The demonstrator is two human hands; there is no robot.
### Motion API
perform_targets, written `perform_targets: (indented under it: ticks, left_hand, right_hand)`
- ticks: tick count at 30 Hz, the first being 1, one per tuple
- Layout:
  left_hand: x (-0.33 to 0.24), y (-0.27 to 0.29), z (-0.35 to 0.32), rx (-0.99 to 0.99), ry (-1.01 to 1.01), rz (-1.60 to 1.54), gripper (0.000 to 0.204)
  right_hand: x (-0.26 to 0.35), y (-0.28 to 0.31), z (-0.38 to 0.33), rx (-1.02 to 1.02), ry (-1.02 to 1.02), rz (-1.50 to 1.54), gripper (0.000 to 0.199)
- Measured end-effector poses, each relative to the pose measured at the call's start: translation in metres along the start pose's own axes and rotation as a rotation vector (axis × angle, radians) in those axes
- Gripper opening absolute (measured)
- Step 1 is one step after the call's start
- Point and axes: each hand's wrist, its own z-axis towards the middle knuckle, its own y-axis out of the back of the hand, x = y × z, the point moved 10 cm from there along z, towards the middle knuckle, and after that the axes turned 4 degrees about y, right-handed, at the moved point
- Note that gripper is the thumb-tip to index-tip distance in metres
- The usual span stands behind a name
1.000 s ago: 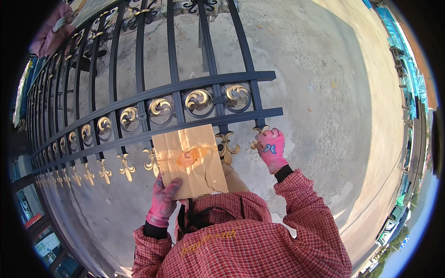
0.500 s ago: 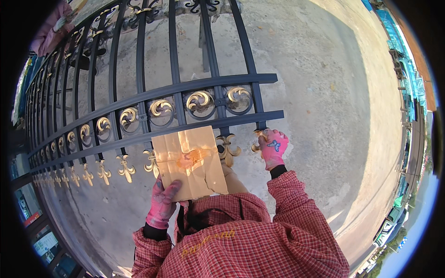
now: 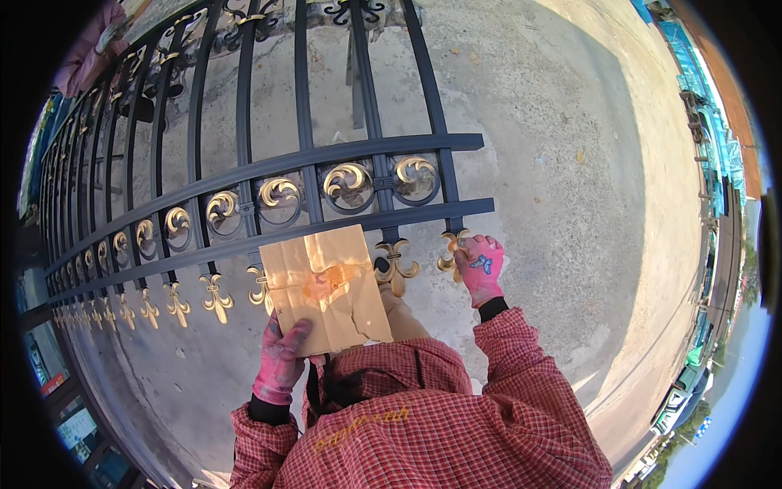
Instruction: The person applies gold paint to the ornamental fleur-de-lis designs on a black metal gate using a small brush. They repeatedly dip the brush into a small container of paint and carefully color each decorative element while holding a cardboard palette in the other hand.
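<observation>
My left hand (image 3: 281,359), in a stained pink glove, grips a creased piece of cardboard (image 3: 358,285) by its lower left corner. An orange-gold smear marks the cardboard's middle, and its lower right edge is torn. At the right end of a dark metal fence panel (image 3: 342,220), my right hand (image 3: 481,265) is closed beside a gold fleur-de-lis finial (image 3: 447,253). Its pink glove has a blue butterfly shape on the back. Whatever its curled fingers hold is hidden. Another gold finial (image 3: 397,265) shows between the cardboard and my right hand.
Gold scrolls in rings (image 3: 345,179) line the panel between two rails, and more finials (image 3: 217,299) run off to the left. At the far upper left is another person's gloved hand (image 3: 106,38). Concrete ground (image 3: 562,220) spreads to the right.
My right hand has drawn slightly down from the end finial, leaving more of it in sight. The panel and cardboard sit a little further left in the view; my left hand keeps its grip.
</observation>
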Motion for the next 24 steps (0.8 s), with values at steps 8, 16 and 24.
perform_targets:
  ticks: [8, 16, 24]
  left_hand:
    - [0.002, -0.008, 0.003, 0.002, 0.006, 0.016, 0.043]
    - [0.005, -0.015, 0.007, 0.018, -0.02, 0.027, 0.042]
    - [0.008, -0.015, 0.008, -0.004, 0.014, 0.002, 0.043]
  right_hand:
    - [-0.033, 0.001, -0.003, 0.011, -0.239, 0.09, 0.017]
    - [-0.036, 0.007, 0.006, -0.094, -0.189, 0.007, 0.018]
    - [-0.053, 0.006, 0.009, -0.103, -0.263, -0.033, 0.016]
